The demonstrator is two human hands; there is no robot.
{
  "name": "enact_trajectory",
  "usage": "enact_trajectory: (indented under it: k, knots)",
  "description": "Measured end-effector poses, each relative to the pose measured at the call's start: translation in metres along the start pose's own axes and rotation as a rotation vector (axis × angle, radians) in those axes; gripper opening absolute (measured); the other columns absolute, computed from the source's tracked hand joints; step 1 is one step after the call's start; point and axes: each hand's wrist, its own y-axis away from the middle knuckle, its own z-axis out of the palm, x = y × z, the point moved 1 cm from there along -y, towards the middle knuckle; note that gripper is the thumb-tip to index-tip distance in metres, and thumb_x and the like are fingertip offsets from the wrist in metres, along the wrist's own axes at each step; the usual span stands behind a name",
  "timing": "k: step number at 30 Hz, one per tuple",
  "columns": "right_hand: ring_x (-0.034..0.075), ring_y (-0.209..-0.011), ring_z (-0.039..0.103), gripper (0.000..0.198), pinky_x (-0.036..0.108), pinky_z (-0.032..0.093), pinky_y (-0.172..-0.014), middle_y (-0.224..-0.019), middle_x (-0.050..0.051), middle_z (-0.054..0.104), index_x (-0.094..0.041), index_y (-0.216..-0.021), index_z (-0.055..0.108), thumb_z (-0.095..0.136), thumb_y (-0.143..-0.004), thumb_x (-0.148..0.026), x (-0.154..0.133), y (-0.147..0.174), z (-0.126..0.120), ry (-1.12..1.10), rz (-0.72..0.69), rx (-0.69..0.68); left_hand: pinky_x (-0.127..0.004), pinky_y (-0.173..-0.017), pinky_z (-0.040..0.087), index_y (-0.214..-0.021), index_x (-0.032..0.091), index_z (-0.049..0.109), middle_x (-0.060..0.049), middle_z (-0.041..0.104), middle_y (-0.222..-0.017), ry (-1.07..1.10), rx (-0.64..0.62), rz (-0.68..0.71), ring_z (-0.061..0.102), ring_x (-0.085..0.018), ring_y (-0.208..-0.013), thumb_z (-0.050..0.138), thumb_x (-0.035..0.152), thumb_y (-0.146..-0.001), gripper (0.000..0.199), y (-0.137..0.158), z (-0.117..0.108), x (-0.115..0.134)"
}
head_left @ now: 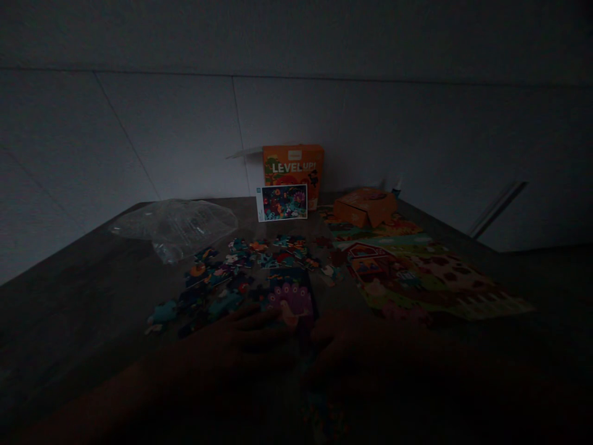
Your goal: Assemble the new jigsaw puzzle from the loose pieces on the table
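Observation:
The whole view is very dark. My left hand (pixel 250 340) rests low at the centre with its fingers stretched out and apart, at the lower left edge of a joined puzzle section (pixel 291 300) showing a purple peacock. Across from it, my right hand (pixel 345 346) lies near the lower right edge of that section; its fingers are mostly lost in shadow. Loose jigsaw pieces (pixel 227 303) are scattered left of and behind the peacock section. Below my hands, some faint coloured pieces (pixel 324 420) barely show.
A picture card (pixel 282 203) leans against an orange "LEVEL UP!" box (pixel 293 162) by the wall. Crumpled clear plastic bags (pixel 185 222) lie at the left. On the right are an assembled farm puzzle (pixel 426 272) and an orange box piece (pixel 364 207).

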Motion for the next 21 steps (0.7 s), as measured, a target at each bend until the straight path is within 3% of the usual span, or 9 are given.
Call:
enact_trajectory:
  k: [5, 11, 17, 21]
  knots:
    - [0.018, -0.088, 0.059, 0.031, 0.028, 0.043, -0.074, -0.098, 0.008, 0.065, -0.023, -0.118, 0.072, 0.067, -0.088, -0.028, 0.0006, 0.0, 0.0002, 0.009, -0.003, -0.003, -0.055, -0.121, 0.019, -0.156, 0.035, 0.022, -0.002, 0.012, -0.164, -0.02, -0.045, -0.019, 0.012, -0.037, -0.149, 0.059, 0.045, -0.095, 0.071, -0.0007, 0.0003, 0.0003]
    - [0.017, -0.086, 0.058, 0.03, 0.027, 0.042, -0.074, -0.095, 0.007, 0.064, -0.024, -0.117, 0.073, 0.067, -0.087, -0.027, 0.0011, 0.0003, 0.0005, 0.011, -0.018, 0.021, -0.051, -0.122, 0.021, -0.155, 0.034, 0.025, -0.003, 0.015, -0.163, -0.011, -0.019, -0.007, 0.014, -0.035, -0.149, 0.059, 0.046, -0.095, 0.071, -0.001, -0.0029, 0.0012]
    - [0.017, -0.084, 0.057, 0.03, 0.027, 0.041, -0.073, -0.094, 0.007, 0.064, -0.023, -0.118, 0.072, 0.065, -0.09, -0.029, 0.0016, -0.0001, -0.0003, 0.028, -0.018, -0.01, -0.054, -0.122, 0.019, -0.156, 0.033, 0.021, -0.002, 0.009, -0.164, -0.065, -0.088, -0.027, 0.01, -0.037, -0.15, 0.054, 0.053, -0.096, 0.072, 0.0009, 0.0007, -0.0008]
    - [0.018, -0.09, 0.059, 0.034, 0.027, 0.043, -0.076, -0.101, 0.008, 0.065, -0.024, -0.122, 0.069, 0.066, -0.088, -0.027, 0.0013, 0.001, -0.0001, -0.007, -0.002, -0.016, -0.054, -0.121, 0.02, -0.156, 0.035, 0.023, -0.001, 0.011, -0.164, -0.048, -0.067, -0.026, 0.012, -0.037, -0.149, 0.056, 0.051, -0.096, 0.07, 0.0009, 0.0014, -0.0013]
